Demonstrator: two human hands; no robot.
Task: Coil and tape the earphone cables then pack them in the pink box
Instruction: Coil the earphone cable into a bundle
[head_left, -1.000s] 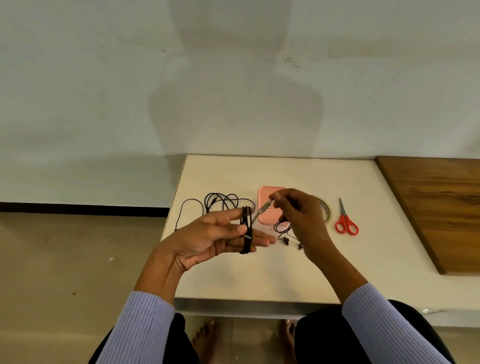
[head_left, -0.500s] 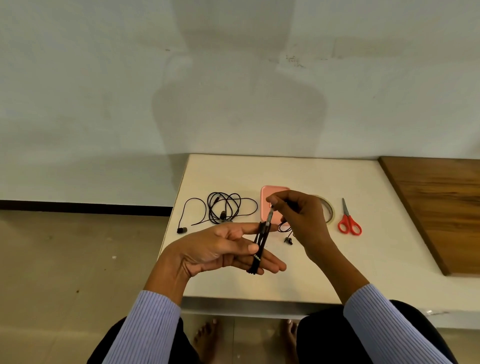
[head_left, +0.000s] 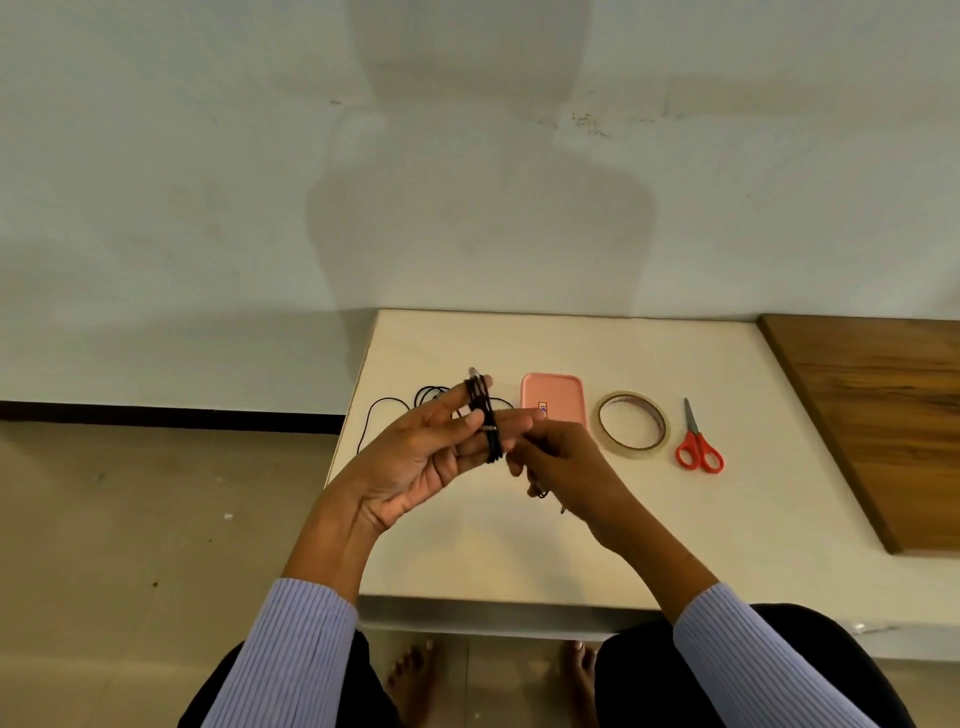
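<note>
A black earphone cable (head_left: 485, 418) is wound in a coil around the straight fingers of my left hand (head_left: 426, 457), whose thumb presses on the coil. My right hand (head_left: 563, 462) is just right of it, fingers curled, pinching the loose end of that cable, which dangles below the palm. A second black earphone cable (head_left: 400, 410) lies loose on the table behind my left hand, partly hidden. The pink box (head_left: 553, 400) lies closed on the table beyond my hands.
A roll of clear tape (head_left: 631, 423) lies right of the pink box, and red-handled scissors (head_left: 696, 447) right of the tape. The white table (head_left: 727, 519) ends near my left wrist. A brown wooden board (head_left: 883, 415) covers its right side.
My left hand has lifted and tilted its fingers up, raising the coil. My right hand has dropped from above the coil to its lower right side, uncovering the box and tape.
</note>
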